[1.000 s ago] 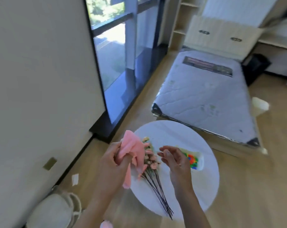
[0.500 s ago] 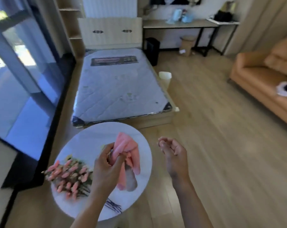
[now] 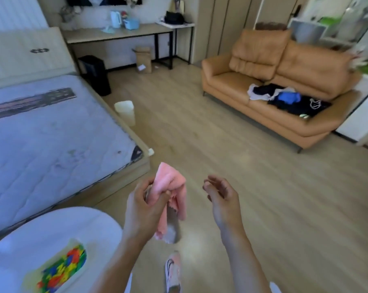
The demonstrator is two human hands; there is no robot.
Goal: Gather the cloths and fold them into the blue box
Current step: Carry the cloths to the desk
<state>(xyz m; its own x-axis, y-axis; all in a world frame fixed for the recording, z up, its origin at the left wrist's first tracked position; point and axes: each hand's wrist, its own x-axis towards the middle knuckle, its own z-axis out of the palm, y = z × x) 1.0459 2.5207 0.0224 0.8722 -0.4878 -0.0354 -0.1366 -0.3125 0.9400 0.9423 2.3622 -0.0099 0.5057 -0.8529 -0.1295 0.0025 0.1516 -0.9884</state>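
Note:
A pink cloth (image 3: 172,188) hangs bunched from my left hand (image 3: 141,206), which grips it at chest height over the wooden floor. My right hand (image 3: 222,195) floats beside it, a little apart, fingers loosely curled and holding nothing. Across the room several dark, white and blue cloths (image 3: 284,98) lie in a heap on the seat of the tan sofa (image 3: 269,60). A small blue box (image 3: 131,23) stands on the long desk (image 3: 115,34) at the back wall.
A bare mattress (image 3: 48,132) fills the left side. The round white table (image 3: 52,235) with a tray of coloured pieces (image 3: 62,269) is at lower left. A pale bin (image 3: 125,112), a black bin (image 3: 96,75) and a cardboard box (image 3: 144,59) stand on the floor.
My view has swung right, from the window and table to the open room and sofa. The pink cloth stays in my left hand; the flowers have left the view.

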